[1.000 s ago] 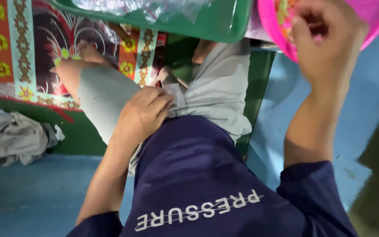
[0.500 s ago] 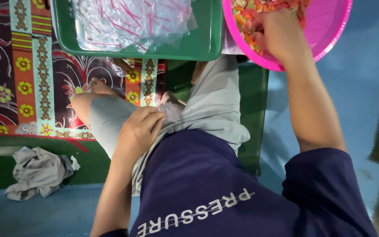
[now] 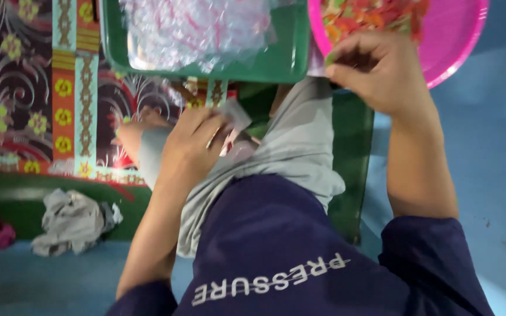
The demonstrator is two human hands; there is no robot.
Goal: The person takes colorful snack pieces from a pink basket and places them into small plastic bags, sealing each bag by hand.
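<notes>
— Right hand?
— Now lifted to the near rim of the pink basket, fingers curled shut around a pinch of the coloured snack pieces; half a second back, buried among them.
— Left hand?
— Raised off the lap, pinching a small clear bag between thumb and fingers, near the front edge of the green tray.
— Meaning?
— Probably a pinch on its way to that bag.
— Containers?
— Basket heaped with orange, red and green pieces; tray piled with empty clear bags, both resting on the patterned mat.
</notes>
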